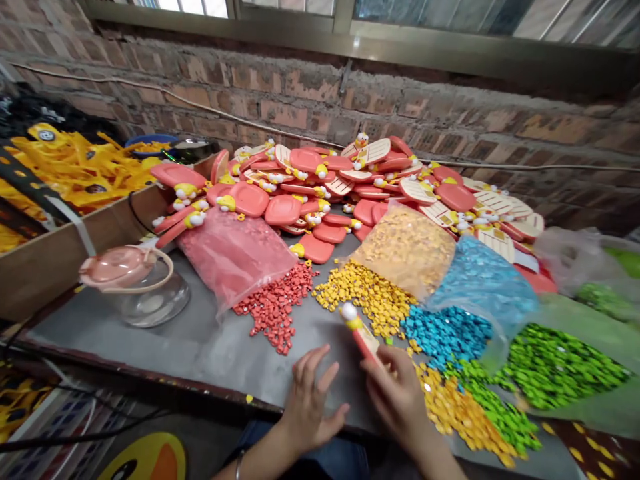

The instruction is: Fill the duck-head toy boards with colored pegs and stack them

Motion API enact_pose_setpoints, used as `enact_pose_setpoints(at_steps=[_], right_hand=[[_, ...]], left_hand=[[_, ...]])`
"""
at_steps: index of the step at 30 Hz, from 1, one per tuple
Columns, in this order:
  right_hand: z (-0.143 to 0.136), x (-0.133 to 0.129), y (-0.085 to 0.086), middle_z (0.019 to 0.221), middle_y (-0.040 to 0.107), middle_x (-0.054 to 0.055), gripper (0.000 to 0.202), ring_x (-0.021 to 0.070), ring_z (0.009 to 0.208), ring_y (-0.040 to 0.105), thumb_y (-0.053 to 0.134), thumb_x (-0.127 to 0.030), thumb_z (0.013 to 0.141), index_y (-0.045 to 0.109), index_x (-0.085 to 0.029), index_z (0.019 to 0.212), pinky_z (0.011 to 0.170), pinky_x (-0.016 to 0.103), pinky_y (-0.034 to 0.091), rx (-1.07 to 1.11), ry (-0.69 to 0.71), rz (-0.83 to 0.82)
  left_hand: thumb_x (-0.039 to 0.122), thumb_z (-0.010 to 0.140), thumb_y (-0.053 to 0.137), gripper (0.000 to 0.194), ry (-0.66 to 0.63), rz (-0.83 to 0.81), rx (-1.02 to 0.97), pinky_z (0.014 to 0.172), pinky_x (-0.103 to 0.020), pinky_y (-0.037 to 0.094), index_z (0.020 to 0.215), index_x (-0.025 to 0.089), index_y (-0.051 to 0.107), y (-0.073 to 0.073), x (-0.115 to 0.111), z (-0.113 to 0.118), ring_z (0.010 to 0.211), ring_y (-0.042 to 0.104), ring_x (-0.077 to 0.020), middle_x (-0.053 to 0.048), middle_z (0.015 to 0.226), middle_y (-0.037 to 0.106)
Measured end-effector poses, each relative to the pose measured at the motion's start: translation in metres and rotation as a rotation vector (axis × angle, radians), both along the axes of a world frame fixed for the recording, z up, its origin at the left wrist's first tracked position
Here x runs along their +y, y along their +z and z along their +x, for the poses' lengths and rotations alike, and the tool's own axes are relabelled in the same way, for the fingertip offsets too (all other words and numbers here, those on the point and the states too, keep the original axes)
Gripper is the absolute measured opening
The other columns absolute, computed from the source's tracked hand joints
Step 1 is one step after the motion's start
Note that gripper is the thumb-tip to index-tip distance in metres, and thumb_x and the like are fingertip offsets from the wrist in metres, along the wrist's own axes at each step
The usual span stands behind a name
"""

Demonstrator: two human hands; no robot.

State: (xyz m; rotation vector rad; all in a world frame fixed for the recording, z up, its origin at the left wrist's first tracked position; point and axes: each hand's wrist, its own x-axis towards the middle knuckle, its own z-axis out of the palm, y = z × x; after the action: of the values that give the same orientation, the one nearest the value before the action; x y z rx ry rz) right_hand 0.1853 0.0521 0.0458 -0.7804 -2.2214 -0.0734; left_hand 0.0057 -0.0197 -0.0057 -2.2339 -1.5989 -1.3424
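Note:
In my right hand (400, 403) is a red-and-cream plastic toy (363, 338) with a yellow-and-white duck head, tilted up with its head end toward the loose pieces. My fingers wrap round its lower part and hide it. My left hand (311, 403) is open beside it, fingers spread over the table's front edge and touching nothing I can see. Ahead lie small red pieces (280, 307), yellow pieces (370, 293) and blue pieces (447, 333). Green pieces (560, 367) and orange-yellow pieces (455, 407) lie to the right.
Similar duck toys (305, 180) are heaped at the back along a brick wall (300, 100). A pink bag (235, 250) and other plastic bags hold small pieces. A glass pot (150, 297) with a pink lid stands left, near a box (95, 240) of yellow parts (80, 170).

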Motion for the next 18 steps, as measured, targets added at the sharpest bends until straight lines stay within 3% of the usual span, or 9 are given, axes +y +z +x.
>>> enact_pose_setpoints(at_steps=[4,8,11,14,16,18], right_hand=[[-0.012,-0.042,-0.035,0.1,0.061,0.01,0.029,0.0232,0.09,0.057,0.052,-0.008,0.086,0.063,-0.024,0.109,0.073,0.035,0.048,-0.108,-0.027,-0.065],[-0.025,-0.039,-0.038,0.101,0.064,0.01,0.04,0.0233,0.092,0.06,0.052,-0.015,0.086,0.054,-0.021,0.126,0.076,0.035,0.052,0.001,0.134,-0.409],[-0.029,-0.013,-0.023,0.1,0.066,0.008,0.033,0.0214,0.093,0.061,0.048,-0.016,0.088,0.058,-0.023,0.119,0.08,0.035,0.052,0.078,0.25,-0.571],[-0.04,0.029,-0.005,0.097,0.067,0.008,0.031,0.0204,0.094,0.062,0.041,-0.01,0.09,0.063,-0.022,0.109,0.083,0.035,0.05,0.08,0.248,-0.556],[-0.06,0.062,0.002,0.094,0.066,0.008,0.026,0.0201,0.091,0.061,0.044,-0.012,0.091,0.065,-0.021,0.103,0.081,0.034,0.049,0.048,0.202,-0.529],[-0.088,0.091,0.003,0.099,0.065,0.009,0.022,0.0199,0.094,0.06,0.05,-0.014,0.09,0.065,-0.019,0.105,0.083,0.032,0.047,-0.134,0.208,-0.516]], left_hand=[[0.035,0.092,0.04,0.057,-0.012,-0.048,-0.037,0.107,-0.051,0.032,0.142,0.012,0.024,0.001,0.003,-0.002,0.139,0.027,-0.0316,-0.021,0.148,0.027],[0.034,0.094,0.04,0.058,-0.03,-0.124,-0.031,0.11,-0.052,0.029,0.144,0.013,0.02,-0.002,0.005,-0.002,0.143,0.02,-0.0313,-0.02,0.152,0.022],[0.034,0.093,0.042,0.059,-0.018,-0.146,-0.051,0.11,-0.05,0.029,0.144,0.012,0.02,-0.003,0.005,-0.001,0.144,0.019,-0.0305,-0.021,0.152,0.023],[0.031,0.091,0.046,0.06,-0.028,-0.108,-0.048,0.11,-0.052,0.029,0.143,0.012,0.021,-0.003,0.005,0.0,0.143,0.02,-0.0319,-0.022,0.151,0.024],[0.028,0.089,0.049,0.062,-0.031,-0.085,-0.044,0.109,-0.055,0.03,0.142,0.012,0.021,-0.002,0.006,0.001,0.143,0.021,-0.0336,-0.024,0.151,0.023],[0.026,0.088,0.051,0.063,-0.019,-0.089,-0.048,0.107,-0.056,0.031,0.142,0.014,0.02,-0.002,0.006,0.002,0.143,0.021,-0.0343,-0.024,0.152,0.022]])
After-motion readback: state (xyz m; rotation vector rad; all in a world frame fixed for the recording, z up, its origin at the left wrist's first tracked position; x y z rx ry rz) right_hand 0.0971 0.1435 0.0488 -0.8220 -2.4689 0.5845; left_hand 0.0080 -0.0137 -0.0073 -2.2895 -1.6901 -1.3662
